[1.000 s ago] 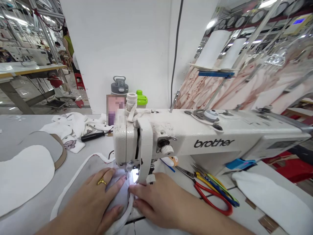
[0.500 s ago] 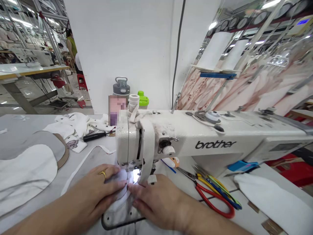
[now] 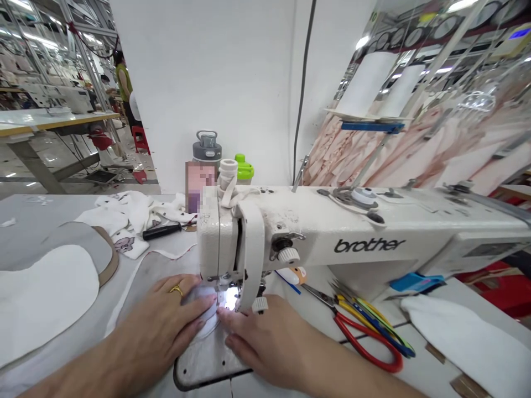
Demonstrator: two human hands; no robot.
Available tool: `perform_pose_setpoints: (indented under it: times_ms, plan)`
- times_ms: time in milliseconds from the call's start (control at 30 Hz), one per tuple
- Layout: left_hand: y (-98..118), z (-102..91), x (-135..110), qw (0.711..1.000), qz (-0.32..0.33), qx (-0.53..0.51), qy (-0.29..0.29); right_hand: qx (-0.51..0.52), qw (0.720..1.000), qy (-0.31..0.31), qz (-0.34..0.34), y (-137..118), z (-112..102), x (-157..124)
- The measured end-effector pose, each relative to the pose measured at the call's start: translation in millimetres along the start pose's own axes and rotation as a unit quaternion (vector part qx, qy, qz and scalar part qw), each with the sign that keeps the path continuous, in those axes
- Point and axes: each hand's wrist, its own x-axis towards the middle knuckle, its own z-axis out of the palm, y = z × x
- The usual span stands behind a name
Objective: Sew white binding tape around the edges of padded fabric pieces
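Note:
Under the lit needle area of a white sewing machine (image 3: pixel 298 237) marked "brother" lies a pale grey-white cloth piece (image 3: pixel 202 315) with a curved edge. My left hand (image 3: pixel 166 318), with a gold ring, rests on this cloth left of the needle, its fingers stretched out and slightly apart. From the right, my right hand (image 3: pixel 271 340) reaches in low; its index fingertip touches the cloth's edge close to the presser foot. The right fingers lie outstretched, partly behind a white knob. A metal bed plate (image 3: pixel 203 362) shows below the cloth.
Red-handled scissors (image 3: pixel 365 337) and other cutters lie right of the machine. At left are a white cloth panel (image 3: pixel 45 301), a brown-edged template (image 3: pixel 110 254), a black-handled screwdriver (image 3: pixel 161 231) and crumpled white cloth (image 3: pixel 124 210). Bottles (image 3: pixel 206 148) stand behind the machine.
The cloth under my hands has shifted away from me, baring more of the bed plate. My left fingers have moved slightly on it. The whole view has shifted a little.

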Motion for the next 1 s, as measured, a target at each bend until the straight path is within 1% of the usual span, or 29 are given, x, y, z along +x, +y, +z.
perform_pose_setpoints:
  times_ms: [100,167,267,333,400,500,600,733,867,1000]
  plan:
    - [5,7.4,-2,0.999,-0.021,0.027,0.016,-0.027,0.999,-0.047,-0.003,0,1,2]
    - [7,12.4,-4,0.998,-0.033,0.049,0.019,-0.037,0.998,-0.045,0.008,0,2,4]
    - [8,14.6,-7,0.998,-0.038,0.049,-0.003,-0.036,0.998,-0.044,0.009,1,3,4]
    - [8,12.0,-8,0.998,-0.043,0.045,-0.01,-0.027,0.999,-0.045,0.005,2,2,3]
    - [7,7.1,-8,0.998,-0.047,0.047,-0.002,-0.02,0.999,-0.042,0.008,1,2,2]
    - [4,-2.7,-8,0.998,-0.033,0.044,-0.009,-0.025,0.999,-0.037,0.014,0,2,2]
    - [-1,-11.9,-7,0.999,-0.014,0.04,-0.029,-0.03,0.999,-0.032,0.018,0,3,3]
    - [-5,-17.4,-5,0.999,-0.006,0.044,-0.032,-0.023,1.0,-0.007,0.019,1,3,2]
    - [4,-14.6,-4,0.998,-0.03,0.029,-0.038,-0.016,1.0,-0.02,-0.002,2,3,0]
    - [18,-11.6,-6,0.996,-0.052,0.052,-0.047,-0.006,0.999,-0.032,-0.002,3,7,0]
